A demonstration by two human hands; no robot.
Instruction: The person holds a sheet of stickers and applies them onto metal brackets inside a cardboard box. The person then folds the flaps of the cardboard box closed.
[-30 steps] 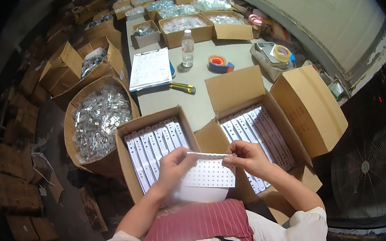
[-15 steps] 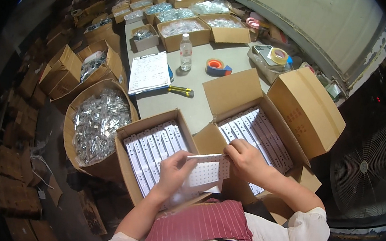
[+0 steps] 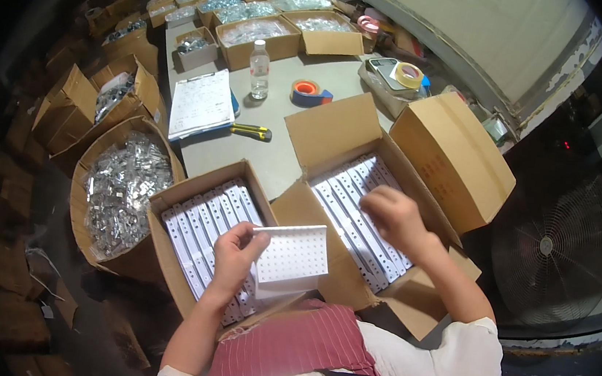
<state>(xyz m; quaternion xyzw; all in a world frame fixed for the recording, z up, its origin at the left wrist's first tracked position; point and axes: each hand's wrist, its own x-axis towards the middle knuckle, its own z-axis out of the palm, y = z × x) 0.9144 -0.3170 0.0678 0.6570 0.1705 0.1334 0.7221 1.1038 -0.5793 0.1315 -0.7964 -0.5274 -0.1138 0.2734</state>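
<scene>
My left hand [image 3: 236, 260] pinches a white sheet [image 3: 292, 255] by its left edge. Rows of small dark dots cover the sheet, which hangs tilted over the gap between two open cartons. My right hand [image 3: 397, 216], fingers curled, is over the right carton [image 3: 425, 196]; anything in those fingers is hidden. Rows of white strips with dark dots [image 3: 353, 219] are packed on edge in that carton. Similar strips [image 3: 201, 232] fill the left carton [image 3: 257, 183], beneath my left hand and forearm.
A round-topped carton of small clear bags with shiny parts [image 3: 124, 191] stands at the left. The table holds a clipboard [image 3: 203, 104], yellow utility knife [image 3: 251, 132], bottle [image 3: 259, 70] and tape dispenser [image 3: 311, 94]. A closed carton flap [image 3: 458, 160] and a fan [image 3: 546, 246] are at right.
My right hand has let go of the white sheet and moved away from it, up over the right carton. My left hand keeps the sheet. The view has shifted slightly.
</scene>
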